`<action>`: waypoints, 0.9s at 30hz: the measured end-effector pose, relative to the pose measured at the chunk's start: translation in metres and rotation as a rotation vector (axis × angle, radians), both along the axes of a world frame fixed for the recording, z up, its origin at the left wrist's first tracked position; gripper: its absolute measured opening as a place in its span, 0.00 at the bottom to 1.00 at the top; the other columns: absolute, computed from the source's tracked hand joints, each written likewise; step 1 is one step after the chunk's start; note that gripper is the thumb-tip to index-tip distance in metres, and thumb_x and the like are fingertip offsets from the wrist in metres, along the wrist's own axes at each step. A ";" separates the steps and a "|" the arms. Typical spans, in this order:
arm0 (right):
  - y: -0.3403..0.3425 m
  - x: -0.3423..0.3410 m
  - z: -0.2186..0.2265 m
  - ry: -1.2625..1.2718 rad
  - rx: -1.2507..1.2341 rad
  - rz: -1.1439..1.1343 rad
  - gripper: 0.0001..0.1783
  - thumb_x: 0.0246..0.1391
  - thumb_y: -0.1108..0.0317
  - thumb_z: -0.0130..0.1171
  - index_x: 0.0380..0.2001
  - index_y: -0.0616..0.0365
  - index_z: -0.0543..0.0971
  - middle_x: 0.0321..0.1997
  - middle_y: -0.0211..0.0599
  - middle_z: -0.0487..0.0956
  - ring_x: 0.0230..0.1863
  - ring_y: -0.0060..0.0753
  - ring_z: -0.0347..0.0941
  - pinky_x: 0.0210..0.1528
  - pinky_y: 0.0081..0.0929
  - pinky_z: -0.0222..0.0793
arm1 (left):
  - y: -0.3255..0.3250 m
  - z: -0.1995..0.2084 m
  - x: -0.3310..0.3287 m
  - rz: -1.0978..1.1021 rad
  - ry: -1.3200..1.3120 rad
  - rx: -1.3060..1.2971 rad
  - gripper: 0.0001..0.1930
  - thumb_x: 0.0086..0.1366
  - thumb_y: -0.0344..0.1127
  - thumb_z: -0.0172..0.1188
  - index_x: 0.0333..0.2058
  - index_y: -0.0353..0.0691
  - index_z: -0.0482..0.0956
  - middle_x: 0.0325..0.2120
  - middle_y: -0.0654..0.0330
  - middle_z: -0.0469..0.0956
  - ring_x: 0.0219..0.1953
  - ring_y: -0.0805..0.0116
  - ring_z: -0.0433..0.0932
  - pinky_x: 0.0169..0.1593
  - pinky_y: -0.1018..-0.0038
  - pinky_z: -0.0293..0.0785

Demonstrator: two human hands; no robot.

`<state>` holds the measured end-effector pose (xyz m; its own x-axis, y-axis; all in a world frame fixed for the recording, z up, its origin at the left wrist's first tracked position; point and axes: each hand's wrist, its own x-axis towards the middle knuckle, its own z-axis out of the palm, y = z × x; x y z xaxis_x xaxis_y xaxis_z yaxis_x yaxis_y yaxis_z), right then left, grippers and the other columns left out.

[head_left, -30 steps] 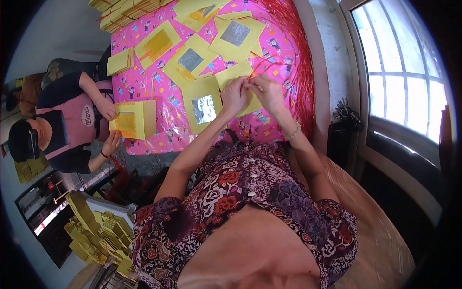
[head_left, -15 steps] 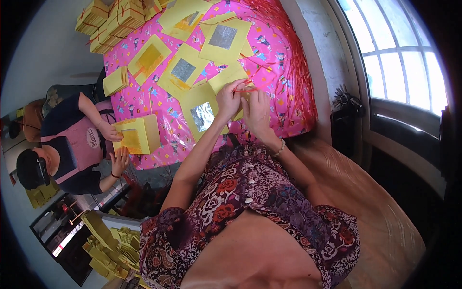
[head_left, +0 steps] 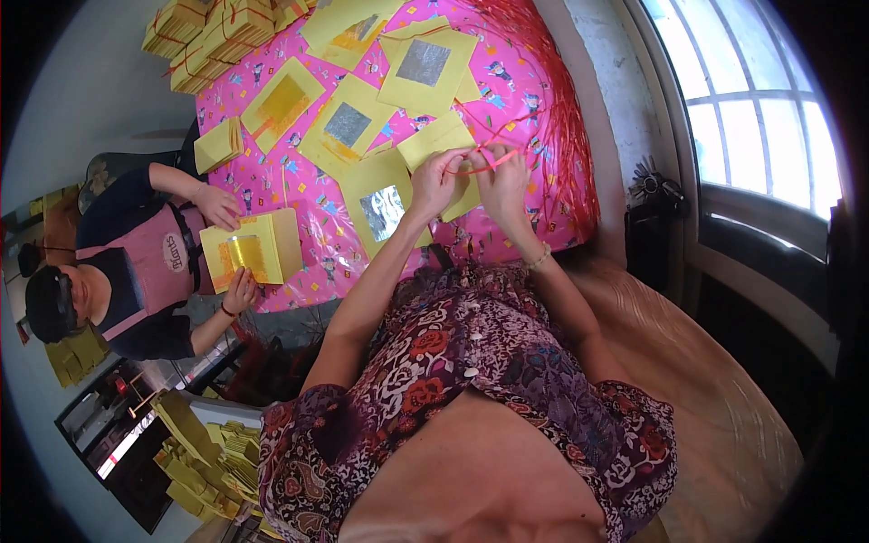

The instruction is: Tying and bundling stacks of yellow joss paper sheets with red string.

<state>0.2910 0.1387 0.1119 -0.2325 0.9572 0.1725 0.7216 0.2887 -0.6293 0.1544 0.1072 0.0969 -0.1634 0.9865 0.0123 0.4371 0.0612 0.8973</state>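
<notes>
Over the near edge of the table, my left hand [head_left: 435, 186] pinches a red plastic string [head_left: 495, 166]. My right hand [head_left: 503, 188] grips the same string, which loops between the fingers of both hands. Beneath them lies a stack of yellow paper [head_left: 438, 138], partly covered by my hands; whether the string runs around it I cannot make out. Left of my left hand rests a yellow sheet with a shiny silver square [head_left: 381, 213].
A pink patterned cloth [head_left: 319, 262] covers the table. Yellow sheets with foil squares [head_left: 423, 63] spread beyond my hands. Tied yellow bundles [head_left: 237, 34] are piled far left, red strings [head_left: 563, 136] hang along the right edge. At left, a co-worker [head_left: 136, 258] handles yellow paper [head_left: 281, 244].
My right hand has moved rightward, away from my left, drawing out the red string. The co-worker's hands have shifted on the yellow paper, which is now partly lifted.
</notes>
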 end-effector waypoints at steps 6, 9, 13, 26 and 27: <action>0.011 -0.006 -0.002 0.530 -0.315 -0.268 0.14 0.50 0.61 0.62 0.25 0.63 0.77 0.27 0.41 0.75 0.21 0.31 0.70 0.24 0.30 0.65 | 0.002 -0.004 -0.003 -0.037 -0.027 0.026 0.14 0.67 0.40 0.46 0.43 0.42 0.77 0.33 0.54 0.79 0.36 0.59 0.77 0.41 0.69 0.71; -0.011 0.001 -0.003 0.506 -0.184 -0.238 0.13 0.51 0.62 0.61 0.25 0.62 0.76 0.22 0.36 0.73 0.22 0.25 0.69 0.23 0.24 0.64 | 0.001 -0.014 -0.007 0.095 -0.109 0.090 0.13 0.67 0.36 0.45 0.43 0.40 0.77 0.36 0.56 0.80 0.38 0.63 0.78 0.44 0.71 0.71; -0.047 0.005 -0.010 0.803 -0.425 -0.304 0.11 0.53 0.64 0.59 0.25 0.62 0.76 0.19 0.28 0.71 0.20 0.22 0.67 0.22 0.20 0.61 | 0.000 -0.019 -0.001 0.180 -0.201 0.106 0.12 0.67 0.32 0.46 0.44 0.40 0.77 0.34 0.56 0.80 0.37 0.67 0.78 0.41 0.74 0.72; -0.062 0.016 -0.039 1.211 -1.540 -0.583 0.08 0.59 0.63 0.50 0.30 0.54 0.71 0.21 0.26 0.70 0.22 0.20 0.68 0.22 0.20 0.66 | 0.009 -0.024 -0.003 0.296 -0.271 0.027 0.13 0.67 0.31 0.48 0.47 0.36 0.76 0.30 0.59 0.81 0.32 0.76 0.76 0.39 0.80 0.71; -0.062 0.017 -0.044 1.202 -1.551 -0.591 0.08 0.60 0.63 0.49 0.31 0.54 0.71 0.21 0.26 0.70 0.22 0.21 0.68 0.22 0.21 0.66 | 0.009 -0.026 -0.005 0.303 -0.327 0.026 0.13 0.67 0.31 0.48 0.46 0.37 0.76 0.30 0.58 0.81 0.31 0.76 0.77 0.37 0.79 0.71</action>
<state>0.3076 0.0764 0.0682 -0.3181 0.3241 -0.8909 -0.3703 -0.9076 -0.1980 0.1497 0.1164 0.0711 -0.4446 0.8934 -0.0638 0.0954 0.1181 0.9884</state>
